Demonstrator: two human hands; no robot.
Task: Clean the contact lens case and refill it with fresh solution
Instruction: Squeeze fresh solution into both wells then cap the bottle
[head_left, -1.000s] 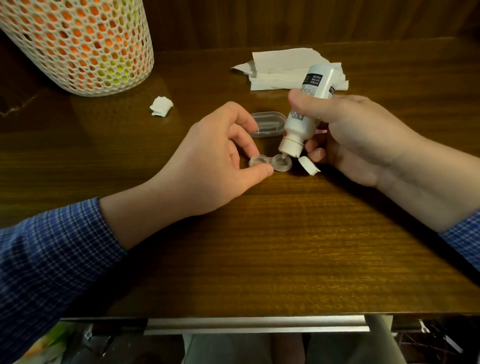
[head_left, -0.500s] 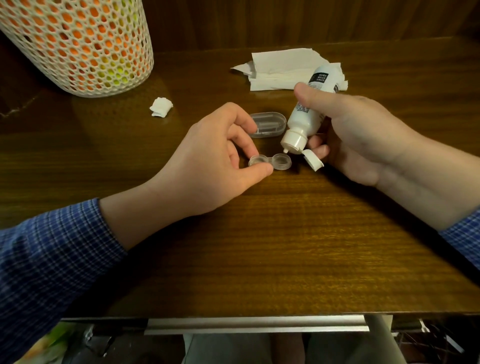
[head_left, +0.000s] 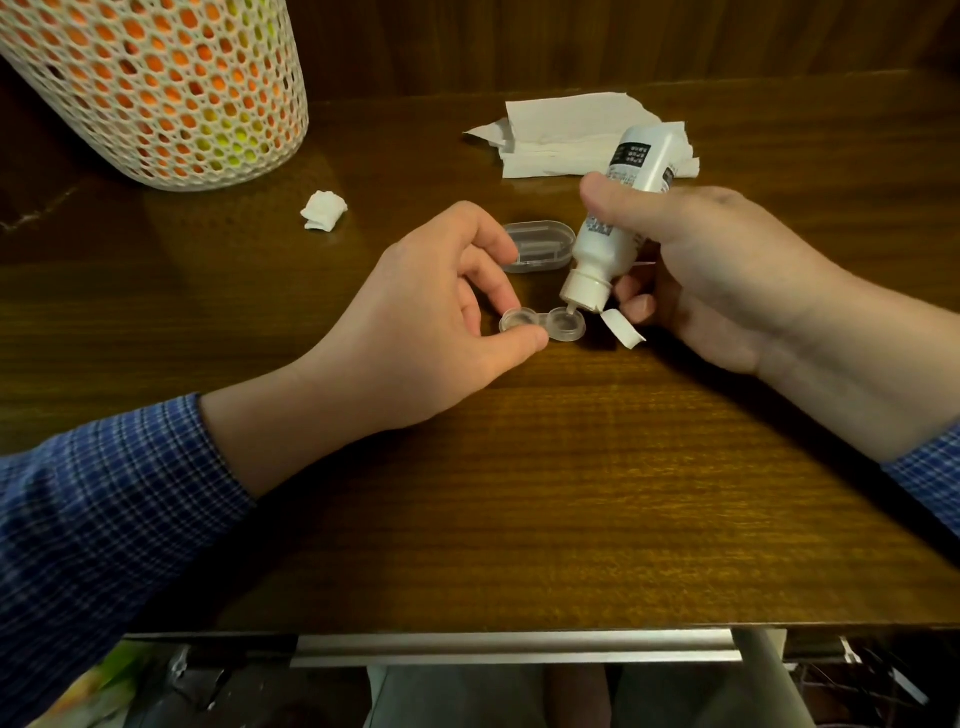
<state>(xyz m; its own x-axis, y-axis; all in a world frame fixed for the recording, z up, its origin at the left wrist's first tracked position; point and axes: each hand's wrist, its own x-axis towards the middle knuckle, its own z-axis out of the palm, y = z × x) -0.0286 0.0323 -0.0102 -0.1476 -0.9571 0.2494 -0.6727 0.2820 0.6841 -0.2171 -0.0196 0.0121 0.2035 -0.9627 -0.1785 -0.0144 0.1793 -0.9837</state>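
A clear two-well contact lens case (head_left: 543, 324) lies on the wooden table (head_left: 519, 493). My left hand (head_left: 431, 332) pinches its left well between thumb and forefinger. My right hand (head_left: 711, 270) grips a white solution bottle (head_left: 618, 218), tipped nozzle-down, with the tip just over the right well. The bottle's flip cap (head_left: 622, 328) hangs open beside the case. A clear oval lid or outer box (head_left: 540, 246) lies just behind the case.
Crumpled white tissue sheets (head_left: 566, 135) lie at the back of the table. A small wad of tissue (head_left: 323, 210) sits to the left. A tall white mesh basket (head_left: 156, 88) stands at the back left. The table's front edge (head_left: 519, 631) is near me.
The bottle lifted away from the case and tilted half a second ago, then came back down with its nozzle over the right well. My left hand has stayed on the case.
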